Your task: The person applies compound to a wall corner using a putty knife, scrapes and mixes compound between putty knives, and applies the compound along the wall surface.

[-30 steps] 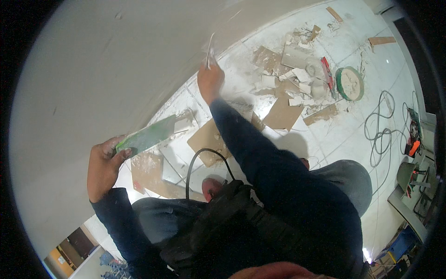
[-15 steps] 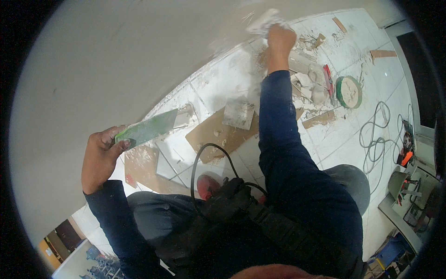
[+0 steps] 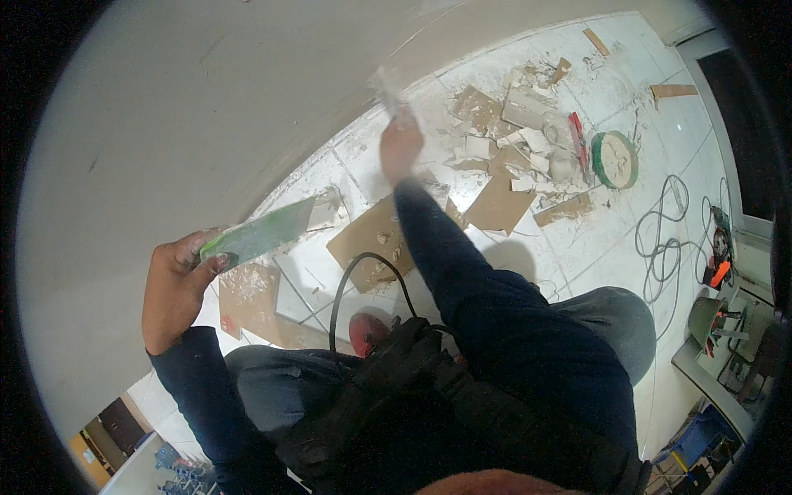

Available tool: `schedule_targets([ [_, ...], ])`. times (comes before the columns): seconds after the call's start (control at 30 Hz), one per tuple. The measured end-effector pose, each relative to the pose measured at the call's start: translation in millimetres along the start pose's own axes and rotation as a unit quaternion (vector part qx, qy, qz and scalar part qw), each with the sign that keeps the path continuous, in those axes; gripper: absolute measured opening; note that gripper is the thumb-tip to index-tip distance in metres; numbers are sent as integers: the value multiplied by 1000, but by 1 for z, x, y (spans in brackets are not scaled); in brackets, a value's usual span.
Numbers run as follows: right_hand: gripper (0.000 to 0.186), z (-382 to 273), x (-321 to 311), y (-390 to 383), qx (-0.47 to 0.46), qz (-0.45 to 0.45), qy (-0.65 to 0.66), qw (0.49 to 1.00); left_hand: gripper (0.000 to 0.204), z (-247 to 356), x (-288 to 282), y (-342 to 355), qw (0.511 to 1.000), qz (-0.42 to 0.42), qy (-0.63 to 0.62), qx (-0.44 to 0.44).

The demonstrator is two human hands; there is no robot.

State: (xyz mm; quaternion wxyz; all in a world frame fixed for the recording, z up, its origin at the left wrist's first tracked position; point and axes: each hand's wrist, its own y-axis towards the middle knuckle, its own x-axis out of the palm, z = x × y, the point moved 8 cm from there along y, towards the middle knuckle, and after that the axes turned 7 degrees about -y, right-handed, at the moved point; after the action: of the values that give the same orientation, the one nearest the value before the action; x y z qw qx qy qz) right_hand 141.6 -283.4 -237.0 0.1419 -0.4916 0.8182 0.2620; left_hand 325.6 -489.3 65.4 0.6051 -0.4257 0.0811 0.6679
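My left hand [image 3: 177, 285] grips one end of a flat, green-faced rectangular plate [image 3: 264, 237], thumb on its upper face. The plate is held tilted beside the grey wall [image 3: 181, 115]. Its far end points toward a pale, powdery patch on the floor. My right hand [image 3: 402, 144], smeared by motion, is closed at the foot of the wall. A thin, pale thing [image 3: 385, 89] sticks out from its fingers toward the wall, too blurred to name. Below my right forearm lies a brown board [image 3: 363, 239] with crumbs of plaster on it.
Broken boards and plaster pieces [image 3: 528, 107] litter the white tiled floor on the right. A green-rimmed round tub [image 3: 615, 160] of pale paste stands by a red-handled tool [image 3: 577, 136]. A grey cable [image 3: 660, 223] loops farther right, near a door frame. My knees flank a red shoe [image 3: 368, 333].
My right hand has swept left and nearer to me along the wall's foot, uncovering the debris on the right. My left hand and the green plate have hardly moved.
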Motion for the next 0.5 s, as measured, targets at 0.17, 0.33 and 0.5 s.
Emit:
schedule_targets([
  [0.17, 27, 14, -47, 104, 3, 137, 51, 989, 23, -1, -12, -12, 1000, 18, 25, 3],
  [0.33, 27, 4, -41, 137, 86, 117, 50, 988, 24, -9, -17, -15, 999, 34, -13, -14],
  [0.5, 30, -58, 0, 6, -28, 81, 7, 996, 26, 9, 1, 0, 999, -12, -30, 29],
])
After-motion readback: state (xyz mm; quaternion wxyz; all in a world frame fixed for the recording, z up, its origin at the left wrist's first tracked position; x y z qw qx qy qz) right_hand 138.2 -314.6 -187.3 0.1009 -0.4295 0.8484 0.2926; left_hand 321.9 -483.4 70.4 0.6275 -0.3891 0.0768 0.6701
